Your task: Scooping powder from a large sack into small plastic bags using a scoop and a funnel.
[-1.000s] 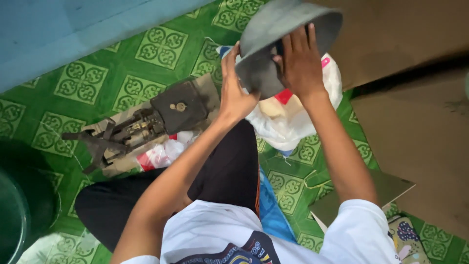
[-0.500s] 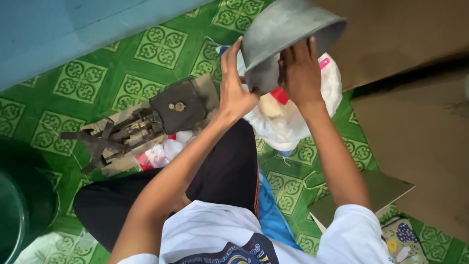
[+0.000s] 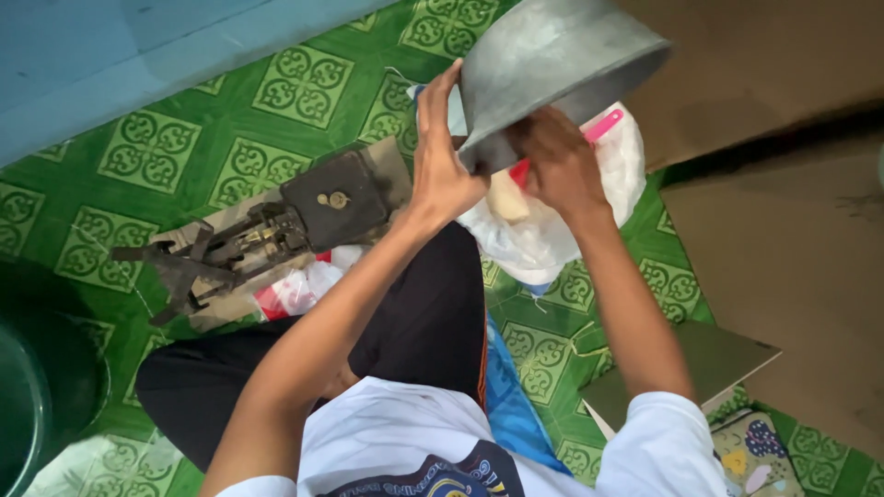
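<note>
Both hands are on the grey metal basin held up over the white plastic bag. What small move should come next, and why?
Probably firm up the right hand's hold before tilting further. The grey metal basin is tipped on its side in the air above the white plastic bag. The left hand clasps its narrow end, while the right hand sits near its underside with fingers curled, so its hold looks less sure.

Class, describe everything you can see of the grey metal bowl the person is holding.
The grey metal bowl looks dull, scuffed and thin-walled, with a wide flared rim. It is held tilted above a white plastic bag, its opening facing away to the right. The left hand grips its side; the right hand presses against its underside.
</note>
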